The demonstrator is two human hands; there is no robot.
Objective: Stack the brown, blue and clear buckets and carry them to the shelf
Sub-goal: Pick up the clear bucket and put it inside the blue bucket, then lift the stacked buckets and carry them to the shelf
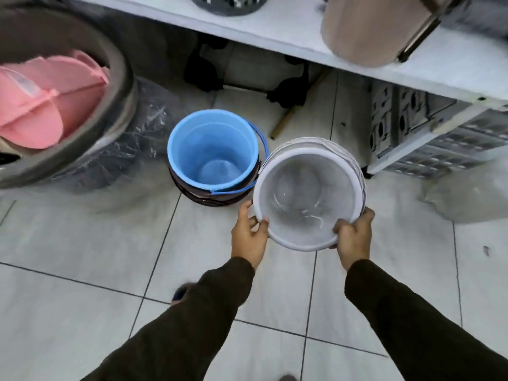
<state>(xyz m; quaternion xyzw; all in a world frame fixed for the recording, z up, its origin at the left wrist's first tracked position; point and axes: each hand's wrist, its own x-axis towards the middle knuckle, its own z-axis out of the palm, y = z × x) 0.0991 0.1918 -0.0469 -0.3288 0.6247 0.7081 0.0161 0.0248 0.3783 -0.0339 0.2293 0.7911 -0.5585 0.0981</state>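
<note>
The blue bucket (213, 149) sits nested inside the brown bucket (203, 195) on the tiled floor, its blue handle hanging at the right side. Just right of them I hold the clear bucket (308, 193) with its white rim, mouth facing up. My left hand (248, 237) grips the rim at its lower left, thumb over the edge. My right hand (354, 237) grips the rim at its lower right. The white shelf (275, 28) runs across the top of the view.
A large grey tub (121, 86) with pink plastic pieces stands at the left, on crumpled plastic wrap. On the shelf are a beige bin (365, 31) and a grey basket (228, 4). Grey perforated crates (428, 138) sit under the shelf at right, and a black stand (247, 78) behind the buckets.
</note>
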